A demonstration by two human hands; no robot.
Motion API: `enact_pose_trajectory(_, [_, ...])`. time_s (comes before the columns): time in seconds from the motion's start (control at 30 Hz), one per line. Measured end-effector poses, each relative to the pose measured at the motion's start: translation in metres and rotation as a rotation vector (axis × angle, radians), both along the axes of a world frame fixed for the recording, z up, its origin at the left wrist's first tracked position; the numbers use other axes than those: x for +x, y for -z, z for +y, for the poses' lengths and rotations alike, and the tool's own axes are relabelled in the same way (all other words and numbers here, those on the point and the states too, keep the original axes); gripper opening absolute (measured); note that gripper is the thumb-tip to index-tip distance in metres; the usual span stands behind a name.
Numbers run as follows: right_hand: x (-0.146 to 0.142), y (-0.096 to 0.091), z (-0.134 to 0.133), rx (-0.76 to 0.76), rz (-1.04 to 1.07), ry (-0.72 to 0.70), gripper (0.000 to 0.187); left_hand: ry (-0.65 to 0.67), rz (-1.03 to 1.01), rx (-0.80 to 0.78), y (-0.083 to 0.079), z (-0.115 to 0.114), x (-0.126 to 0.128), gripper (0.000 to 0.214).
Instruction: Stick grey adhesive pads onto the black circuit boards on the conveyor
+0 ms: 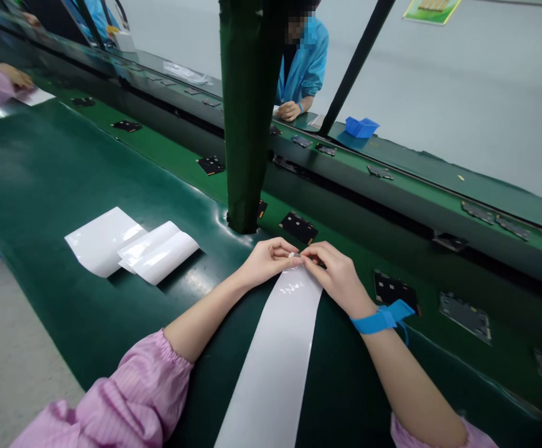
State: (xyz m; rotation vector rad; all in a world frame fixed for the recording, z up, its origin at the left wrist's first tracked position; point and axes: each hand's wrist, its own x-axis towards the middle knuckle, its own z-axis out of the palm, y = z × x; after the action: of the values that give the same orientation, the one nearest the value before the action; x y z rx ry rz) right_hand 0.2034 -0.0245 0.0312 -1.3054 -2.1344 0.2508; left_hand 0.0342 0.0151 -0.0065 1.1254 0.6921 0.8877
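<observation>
A long glossy white strip [275, 348] runs from the bottom of the view up to my two hands. At its far end my left hand [268, 260] pinches the edge between thumb and fingers. My right hand [335, 274], with a blue wrist strap [376, 322] on its wrist, pinches the same end, fingertips close to those of the left. Something small and shiny shows between the fingertips; I cannot make out what it is. Just beyond my hands lies a black circuit board [298, 226] on the green line.
Curled white sheets [158, 249] lie on the green table to the left. A green-wrapped post [247, 124] rises ahead of my hands. Several circuit boards [396, 290] are spread along the line. A co-worker [305, 62] sits opposite, near a blue box [361, 127]; another person's hand [16, 76] is far left.
</observation>
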Motion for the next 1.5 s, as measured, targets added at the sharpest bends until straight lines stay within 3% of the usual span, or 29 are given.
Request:
enact_pose_trajectory(0.2, [0.000, 0.005, -0.002, 0.155, -0.111, -0.006, 0.016, -0.017, 0.025, 0.018, -0.003, 0.000, 0.000, 0.030])
enact_pose_trajectory(0.4, [0.005, 0.000, -0.007, 0.137, 0.013, 0.046, 0.014, -0.028, 0.062, 0.030, 0.002, 0.002, -0.001, 0.032])
enact_pose_trajectory(0.5, [0.050, -0.007, -0.013, -0.006, 0.028, 0.136, 0.018, -0.037, 0.090, 0.039, 0.003, 0.002, -0.002, 0.034])
enact_pose_trajectory(0.7, [0.203, -0.016, -0.047, -0.465, -0.166, 0.426, 0.045, -0.086, 0.182, 0.076, -0.002, 0.001, -0.001, 0.037])
enact_pose_trajectory(0.8, [0.243, -0.016, -0.063, -0.704, -0.187, 0.482, 0.047, -0.102, 0.212, 0.088, -0.004, 0.000, 0.000, 0.037])
enact_pose_trajectory(0.9, [0.255, -0.014, -0.071, -0.764, -0.181, 0.486, 0.048, -0.115, 0.231, 0.086, -0.006, 0.000, 0.001, 0.038])
enact_pose_trajectory(1.17, [0.272, -0.003, -0.077, -0.731, -0.170, 0.465, 0.050, -0.123, 0.264, 0.095, -0.005, 0.000, 0.001, 0.040])
enact_pose_trajectory(1.5, [0.282, 0.016, -0.095, -0.575, -0.082, 0.621, 0.057, -0.125, 0.254, 0.105, -0.008, -0.002, 0.002, 0.039])
